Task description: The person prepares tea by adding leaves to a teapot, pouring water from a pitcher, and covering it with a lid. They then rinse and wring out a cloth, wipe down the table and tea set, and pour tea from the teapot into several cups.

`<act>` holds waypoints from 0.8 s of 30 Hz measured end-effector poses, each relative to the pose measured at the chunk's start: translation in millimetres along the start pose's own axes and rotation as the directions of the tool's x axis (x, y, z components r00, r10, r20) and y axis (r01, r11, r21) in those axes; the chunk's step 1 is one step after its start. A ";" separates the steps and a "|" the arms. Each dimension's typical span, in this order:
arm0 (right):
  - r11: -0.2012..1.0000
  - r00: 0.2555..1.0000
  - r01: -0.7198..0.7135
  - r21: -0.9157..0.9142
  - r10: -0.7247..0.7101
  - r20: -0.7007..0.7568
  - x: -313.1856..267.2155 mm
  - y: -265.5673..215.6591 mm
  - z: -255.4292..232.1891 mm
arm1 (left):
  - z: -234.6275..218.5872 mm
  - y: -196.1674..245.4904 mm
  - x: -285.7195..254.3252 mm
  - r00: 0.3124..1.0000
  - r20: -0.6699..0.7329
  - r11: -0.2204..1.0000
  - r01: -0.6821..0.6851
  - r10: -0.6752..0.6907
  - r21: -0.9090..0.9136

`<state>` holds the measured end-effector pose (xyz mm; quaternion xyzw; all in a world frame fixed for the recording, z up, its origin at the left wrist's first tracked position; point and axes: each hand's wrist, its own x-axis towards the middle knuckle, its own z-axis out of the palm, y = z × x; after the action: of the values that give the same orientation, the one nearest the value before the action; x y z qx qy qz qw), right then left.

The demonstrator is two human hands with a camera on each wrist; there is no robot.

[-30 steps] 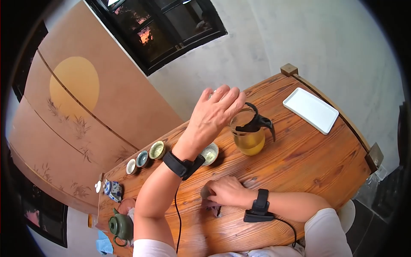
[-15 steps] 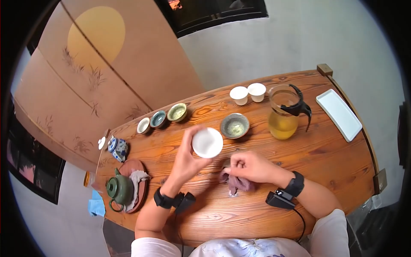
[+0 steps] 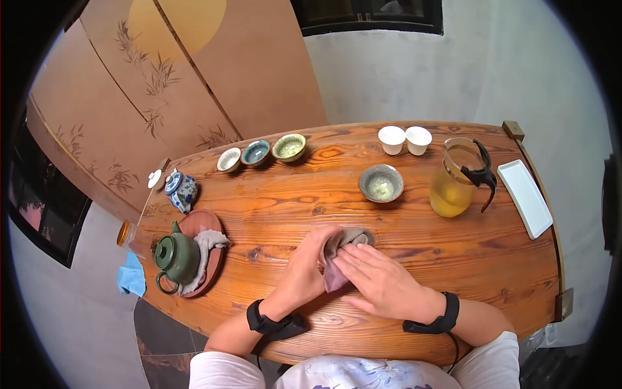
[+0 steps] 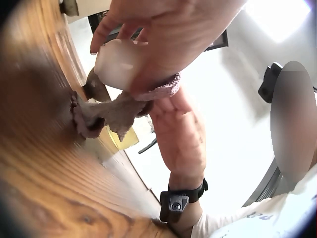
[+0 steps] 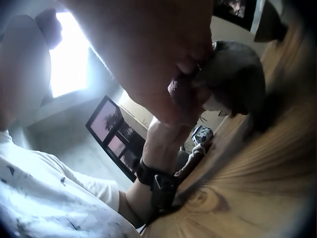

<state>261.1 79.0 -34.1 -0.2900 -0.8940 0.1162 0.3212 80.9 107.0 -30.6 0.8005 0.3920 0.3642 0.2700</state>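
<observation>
Above the near middle of the table, both hands meet around a white cup (image 4: pixel 116 67) and a grey-purple cloth (image 3: pixel 335 275). My left hand (image 3: pixel 303 271) grips the cup from the left, with its fingers round the wall in the left wrist view. From the right, my right hand (image 3: pixel 382 282) holds the cloth bunched against the cup, its fingers laid over it. Part of the cloth hangs below the hands in the left wrist view. In the head view, hands and cloth hide the cup.
Beyond the hands are a grey bowl (image 3: pixel 381 184), two white cups (image 3: pixel 392 141) and a glass pitcher (image 3: pixel 451 188) of yellow liquid. A white tray (image 3: pixel 526 199) lies far right. At left stand three small bowls (image 3: pixel 255 153), a blue-white teapot (image 3: pixel 181 190) and a green teapot (image 3: pixel 178 258).
My left hand has come back from the far side of the table with the white cup and brought it to the cloth. My right hand has lifted the cloth against it.
</observation>
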 end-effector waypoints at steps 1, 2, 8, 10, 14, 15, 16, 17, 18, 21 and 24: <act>0.997 0.999 0.021 -0.080 -0.018 0.037 -1.2 0.0 3.1 | 0.1 2.4 -0.9 0.996 0.004 0.993 -0.093 0.093 0.078; 0.997 0.999 0.020 -0.078 -0.017 0.037 -1.9 -0.7 6.1 | 0.8 3.8 -1.4 0.983 0.015 0.970 -0.185 0.185 0.155; 0.982 0.998 0.067 -0.177 -0.066 0.009 -3.3 0.3 13.3 | 5.9 9.7 -4.1 0.948 0.065 0.915 -0.318 0.312 0.249; 0.993 0.998 0.042 -0.108 -0.048 -0.052 -2.8 -0.3 14.0 | 5.6 11.9 -4.0 0.939 0.091 0.906 -0.343 0.331 0.249; 0.998 0.998 -0.051 -0.029 0.050 -0.033 -4.5 6.5 12.8 | 7.5 5.7 -0.7 0.942 0.139 0.911 -0.332 0.306 0.246; 0.998 0.998 -0.062 -0.010 0.061 -0.021 -5.3 8.7 12.3 | 8.1 5.0 -0.1 0.952 0.161 0.931 -0.293 0.262 0.218; 0.997 0.997 -0.072 0.009 0.072 -0.009 -5.7 11.1 11.7 | 8.2 4.5 1.2 0.958 0.185 0.948 -0.252 0.218 0.193; 0.997 0.997 -0.072 0.007 0.072 -0.013 -5.6 13.4 11.1 | 7.0 4.8 3.1 0.957 0.187 0.947 -0.256 0.221 0.193; 0.998 0.996 -0.047 0.038 0.050 -0.079 -5.3 15.5 10.7 | 5.1 5.3 4.8 0.961 0.216 0.968 -0.205 0.171 0.146; 0.985 0.983 -0.070 0.157 0.094 -0.157 -1.2 24.0 1.6 | 0.5 -1.4 12.8 0.961 0.245 0.976 -0.167 0.130 0.139; 0.917 0.966 -0.189 0.352 0.237 -0.100 0.4 30.1 -9.1 | -11.6 -26.5 34.5 0.986 0.131 0.959 -0.137 0.107 0.247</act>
<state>280.1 103.7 -38.7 -0.3333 -0.7986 0.2825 0.4138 75.1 151.7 -30.0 0.8711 0.3689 0.2794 0.1643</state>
